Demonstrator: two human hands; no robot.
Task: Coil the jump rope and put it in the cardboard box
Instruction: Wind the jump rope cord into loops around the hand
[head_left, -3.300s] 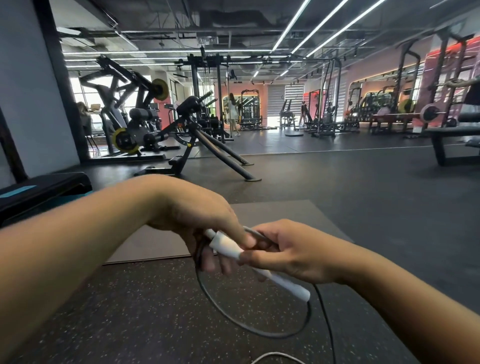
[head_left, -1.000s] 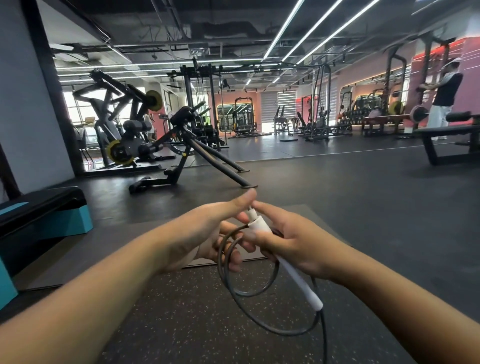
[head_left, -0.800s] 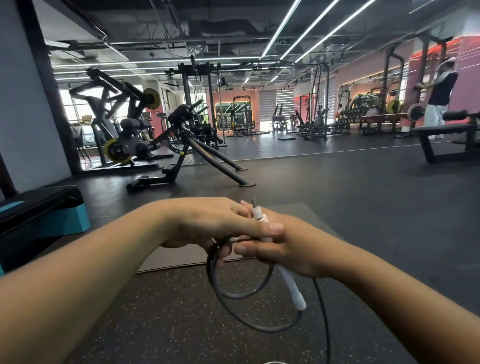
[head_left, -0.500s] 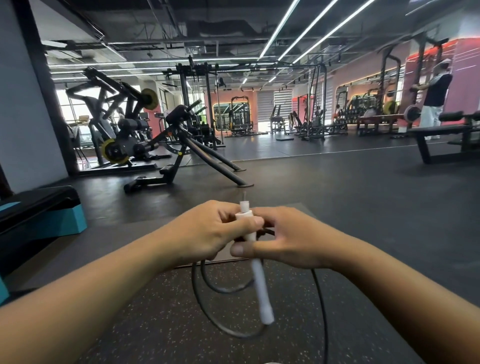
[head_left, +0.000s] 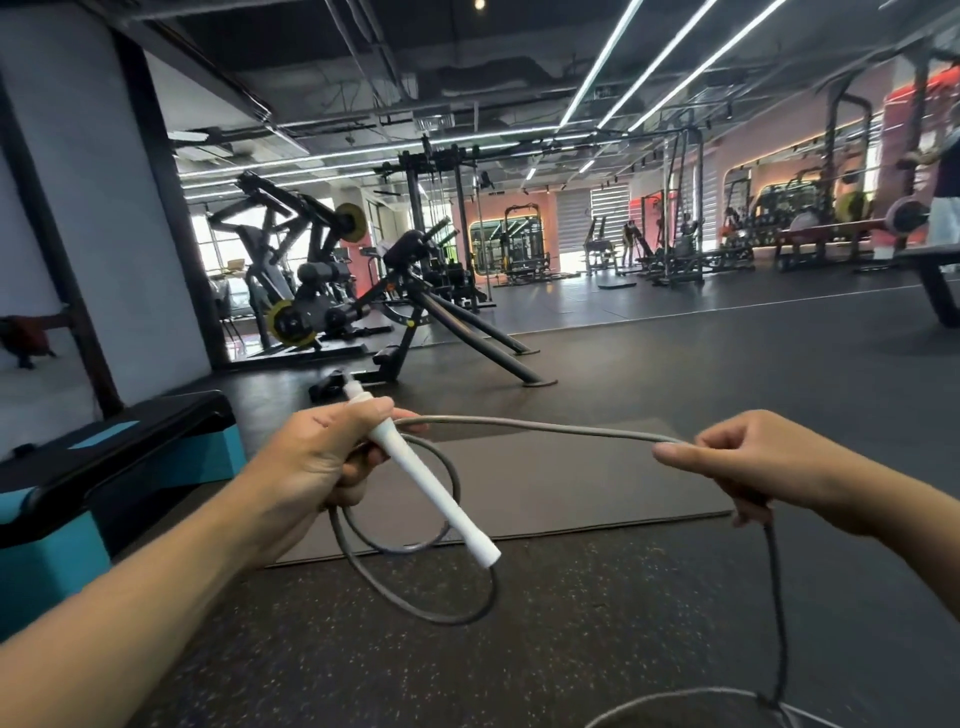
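Two loops of grey rope (head_left: 415, 597) hang below the left hand (head_left: 311, 467), which is clenched around the upper part of the white handle (head_left: 431, 488) and the gathered coils together. That handle tilts, its top end poking out above the fist toward 11 o'clock and its free end pointing down toward 5 o'clock, lying across the loops. From the left fist a span of rope runs nearly level toward 3 o'clock to the right hand (head_left: 753, 462), which pinches it between thumb and fingers (head_left: 675, 454); the hands are well apart and the span between them is drawn fairly straight with a slight arch. Past the right hand the rope drops toward 6 o'clock and curves along the bottom edge of the view. Beneath both hands lies a dark mat (head_left: 571, 488) on the speckled floor (head_left: 571, 649). At 9 o'clock stands a black-and-teal step (head_left: 156, 457). Farther out, toward 12 o'clock, a black bench frame (head_left: 441, 322) and other gym machines stand under long ceiling lights. No box shows in the view.
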